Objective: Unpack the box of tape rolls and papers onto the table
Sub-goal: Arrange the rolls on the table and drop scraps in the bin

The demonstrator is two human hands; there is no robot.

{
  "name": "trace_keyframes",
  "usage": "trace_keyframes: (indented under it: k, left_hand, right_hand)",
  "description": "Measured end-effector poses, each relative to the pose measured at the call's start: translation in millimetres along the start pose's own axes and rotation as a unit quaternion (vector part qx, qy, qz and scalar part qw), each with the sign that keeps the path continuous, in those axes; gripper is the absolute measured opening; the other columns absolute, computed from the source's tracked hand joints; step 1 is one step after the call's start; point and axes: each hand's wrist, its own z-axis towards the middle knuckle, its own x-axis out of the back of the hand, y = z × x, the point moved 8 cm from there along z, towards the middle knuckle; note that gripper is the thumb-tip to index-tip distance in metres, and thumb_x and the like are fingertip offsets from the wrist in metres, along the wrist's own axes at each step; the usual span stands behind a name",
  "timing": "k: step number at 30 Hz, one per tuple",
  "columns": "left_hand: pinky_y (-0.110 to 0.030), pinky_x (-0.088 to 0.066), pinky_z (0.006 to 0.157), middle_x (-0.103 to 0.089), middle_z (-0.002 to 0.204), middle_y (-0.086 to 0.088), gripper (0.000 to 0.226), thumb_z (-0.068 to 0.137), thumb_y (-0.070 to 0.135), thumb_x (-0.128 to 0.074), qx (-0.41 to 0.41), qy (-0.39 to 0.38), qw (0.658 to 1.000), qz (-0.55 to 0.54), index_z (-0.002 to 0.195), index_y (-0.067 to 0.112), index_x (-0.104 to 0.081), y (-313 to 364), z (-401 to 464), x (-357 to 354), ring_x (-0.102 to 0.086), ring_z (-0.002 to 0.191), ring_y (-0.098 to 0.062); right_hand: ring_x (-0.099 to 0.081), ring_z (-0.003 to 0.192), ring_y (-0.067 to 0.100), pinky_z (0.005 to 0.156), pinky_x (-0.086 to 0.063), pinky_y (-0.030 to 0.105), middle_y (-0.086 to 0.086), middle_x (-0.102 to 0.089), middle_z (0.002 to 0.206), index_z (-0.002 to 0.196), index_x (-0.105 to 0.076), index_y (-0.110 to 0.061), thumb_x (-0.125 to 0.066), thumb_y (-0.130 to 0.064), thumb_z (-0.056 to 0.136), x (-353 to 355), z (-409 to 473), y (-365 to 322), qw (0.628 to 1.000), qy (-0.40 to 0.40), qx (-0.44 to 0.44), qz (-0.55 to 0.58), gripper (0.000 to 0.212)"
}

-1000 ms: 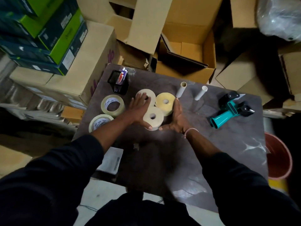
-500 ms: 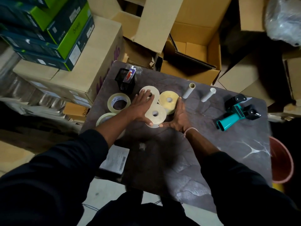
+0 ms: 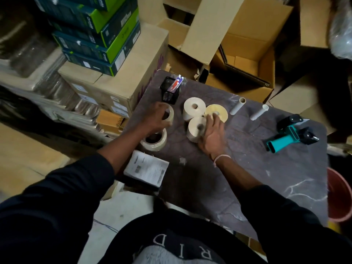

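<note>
On the dark marbled desk (image 3: 247, 178), the left hand (image 3: 156, 119) lies over a clear tape roll (image 3: 170, 114) near the left edge, its fingers curled round the roll's rim. A second clear tape roll (image 3: 154, 140) lies flat just nearer, beside the wrist. The right hand (image 3: 213, 134) rests against the near one of three paper rolls; its fingers (image 3: 211, 119) are spread and reach onto the yellowish roll (image 3: 219, 111). The near white roll (image 3: 196, 130) touches the far white roll (image 3: 193, 108), and all three are bunched together in the middle of the desk. A black mesh pen holder (image 3: 169, 92) stands at the far left corner. Two white tubes (image 3: 238, 105) lie to the right of the rolls, and a teal tape dispenser (image 3: 289, 135) lies further right. A printed paper sheet (image 3: 146, 168) overhangs the near left edge. An open cardboard box (image 3: 247, 63) sits beyond the desk.
</note>
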Motion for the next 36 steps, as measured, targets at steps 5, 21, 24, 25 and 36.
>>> trace_keyframes:
  k: [5,21,24,25,36]
  left_hand:
    - [-0.032,-0.042,0.067,-0.063,0.089,-0.001,0.029,0.084,0.047,-0.070,0.091,-0.049,0.994,-0.021,0.092,0.021,-0.061,-64.8,-22.4,14.9,-0.067,0.093,-0.028]
    - [-0.033,-0.042,0.072,-0.068,0.109,-0.021,0.028,0.091,0.024,-0.062,0.106,-0.029,0.994,-0.011,0.112,0.006,-0.064,-64.5,-18.3,43.3,-0.065,0.100,-0.037]
    - [-0.033,-0.041,0.073,-0.068,0.111,-0.023,0.031,0.091,0.024,-0.062,0.112,-0.011,0.993,-0.022,0.114,0.004,-0.065,-62.4,10.3,54.0,-0.065,0.102,-0.038]
    - [-0.035,-0.043,0.075,-0.068,0.113,-0.023,0.031,0.091,0.022,-0.062,0.116,-0.003,0.993,-0.029,0.115,0.003,-0.066,-61.7,18.4,53.5,-0.065,0.104,-0.038]
    - [-0.036,-0.049,0.083,-0.072,0.110,-0.016,0.028,0.099,0.029,-0.056,0.135,0.052,0.978,-0.149,0.109,0.007,-0.070,-92.5,36.3,14.1,-0.066,0.102,-0.032]
  right_hand:
    - [-0.057,0.097,0.032,0.082,-0.052,0.046,0.014,-0.062,0.114,0.123,-0.062,-0.009,-0.063,-0.037,0.072,-16.3,-2.1,-65.5,0.991,-0.040,0.086,0.096,0.057]
    - [-0.070,0.077,0.037,0.063,-0.050,0.034,0.019,-0.075,0.087,0.097,-0.072,-0.003,-0.073,-0.032,0.081,-25.9,43.3,-119.0,0.980,-0.045,-0.050,0.190,0.032]
    - [-0.070,0.076,0.033,0.065,-0.055,0.037,0.017,-0.075,0.083,0.091,-0.074,-0.006,-0.069,-0.036,0.081,-25.0,74.7,-109.2,0.978,-0.051,-0.085,0.183,0.032]
    - [-0.070,0.075,0.034,0.064,-0.055,0.037,0.017,-0.074,0.082,0.088,-0.074,-0.005,-0.067,-0.039,0.082,-29.5,84.1,-104.3,0.978,-0.048,-0.094,0.182,0.035]
    - [-0.064,0.098,0.040,0.082,-0.047,0.039,0.023,-0.072,0.102,0.100,-0.072,0.001,-0.061,-0.038,0.095,-69.6,105.8,-88.6,0.978,-0.081,-0.120,0.153,0.041]
